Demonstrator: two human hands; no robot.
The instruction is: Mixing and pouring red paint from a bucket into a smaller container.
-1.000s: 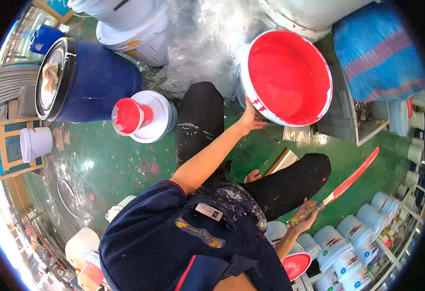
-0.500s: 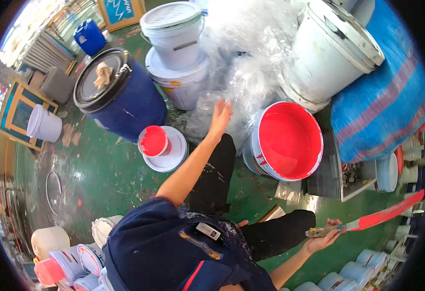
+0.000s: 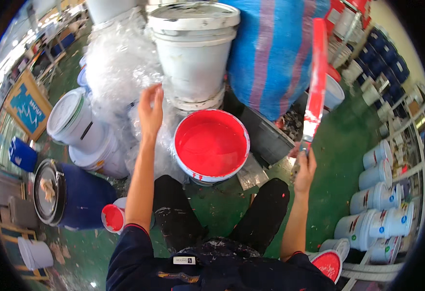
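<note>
My right hand [image 3: 305, 172] is closed round the handle of a long spatula [image 3: 317, 72], which points up and away from me. Thick red paint coats most of its blade. Nothing is in my left hand [image 3: 152, 109], raised with its fingers apart beside the crumpled clear plastic. Between my hands stands a large white bucket [image 3: 177, 157] of smooth red paint [image 3: 212, 143]. A small tub of red paint [image 3: 113, 217] sits left of my left forearm, on a white lid partly hidden by that arm.
Behind the paint stands a lidded white bucket [image 3: 191, 68], beside a blue striped sack [image 3: 275, 53]. A grey crate [image 3: 268, 138] lies right of the paint. Clear plastic [image 3: 120, 68], stacked pails [image 3: 76, 121] and a blue drum [image 3: 86, 196] fill the left. Several pails [image 3: 355, 228] line the right.
The view has swung to the right. My right hand has brought the spatula from lying out sideways to standing upright. My left hand stays raised and free.
</note>
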